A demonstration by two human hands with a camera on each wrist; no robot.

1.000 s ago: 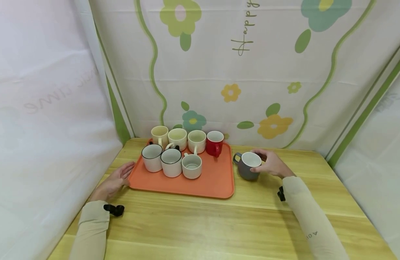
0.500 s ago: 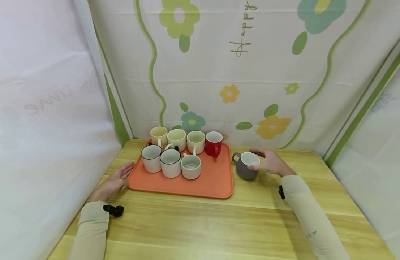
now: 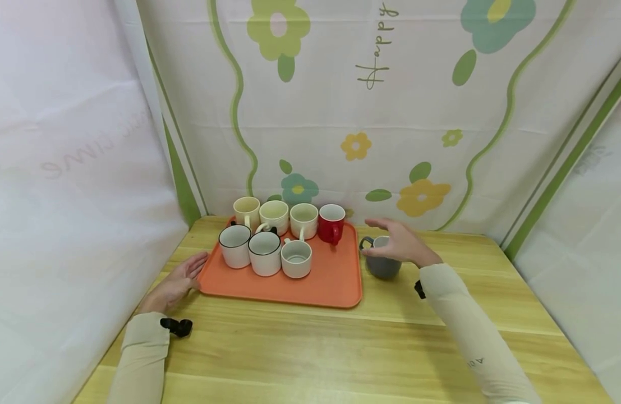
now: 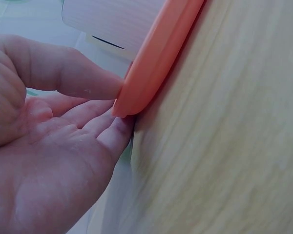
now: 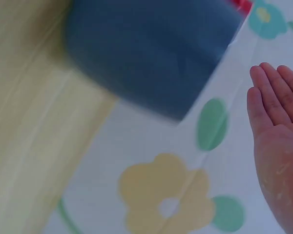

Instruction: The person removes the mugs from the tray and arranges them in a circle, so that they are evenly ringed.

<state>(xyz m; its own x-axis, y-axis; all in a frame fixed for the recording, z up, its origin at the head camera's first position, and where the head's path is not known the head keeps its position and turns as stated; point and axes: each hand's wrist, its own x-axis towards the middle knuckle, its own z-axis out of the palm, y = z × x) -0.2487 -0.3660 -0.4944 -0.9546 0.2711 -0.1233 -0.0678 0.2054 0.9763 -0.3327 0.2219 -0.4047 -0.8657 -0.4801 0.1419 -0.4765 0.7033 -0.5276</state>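
Observation:
At the left edge of the orange tray (image 3: 335, 280), my left hand (image 3: 176, 283) has its thumb (image 4: 95, 80) against the rim and fingertips at the tray's underside, pinching the edge. My right hand (image 3: 401, 244) is raised above the dark grey mug (image 3: 383, 268), fingers extended and apart from it, partly covering it in the head view. That mug stands upright on the table, just right of the tray, its handle toward the tray. In the right wrist view the grey mug (image 5: 151, 48) appears large, with the straight fingers (image 5: 271, 95) off to its side.
On the tray a red mug (image 3: 331, 224) and several cream and pale mugs stand at the back. Two black-rimmed white mugs (image 3: 266, 258) and a small white cup (image 3: 296, 264) stand before them. A floral cloth (image 3: 310, 140) hangs behind the wooden table (image 3: 290, 348).
The right hand has let go of the grey mug, lifting off it and shifting slightly left. The mug stays where it was. The left hand and the tray have hardly moved.

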